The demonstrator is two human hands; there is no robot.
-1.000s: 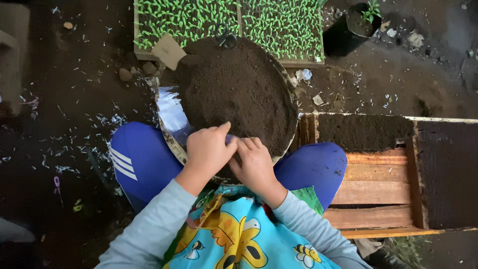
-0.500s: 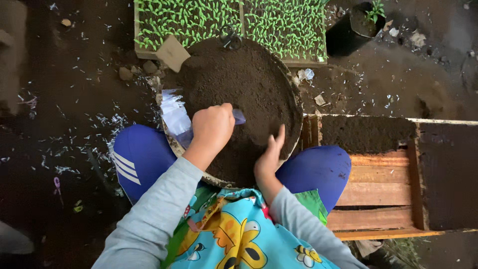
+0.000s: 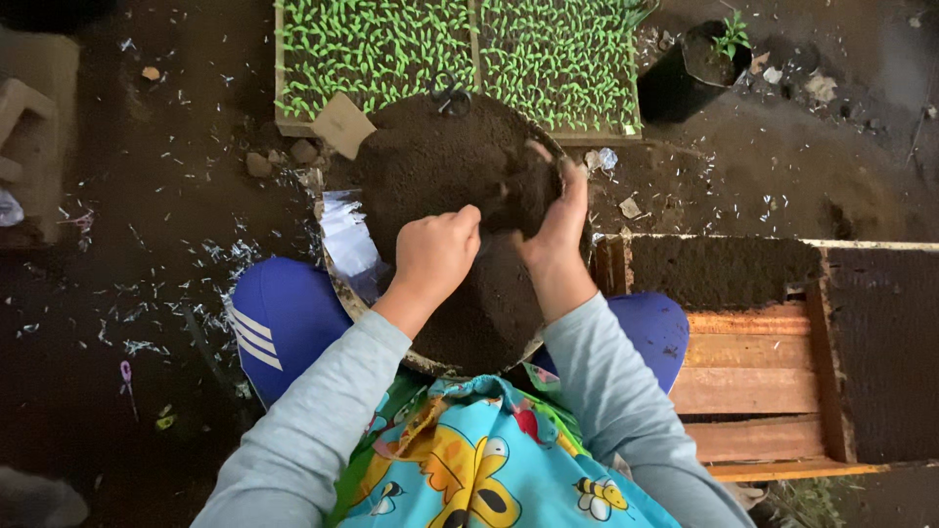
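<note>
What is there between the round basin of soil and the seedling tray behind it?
In the head view, a tan card leans at the basin rim, with small stones; otherwise the soil mound reaches the seedling tray.

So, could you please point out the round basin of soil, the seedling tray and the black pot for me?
Basin of soil (image 3: 430, 166): head view, on the soil's bare upper part.
Seedling tray (image 3: 391, 49): head view, among the left half's green sprouts.
Black pot (image 3: 675, 83): head view, on its dark side wall.

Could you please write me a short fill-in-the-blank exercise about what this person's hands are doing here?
1. Both hands work in a round basin heaped with dark ____.
2. The left hand is closed into a ____.
3. The tray beyond the basin holds green ____.
4. The black pot stands to the tray's ____.

Missing words: soil; fist; seedlings; right
</note>
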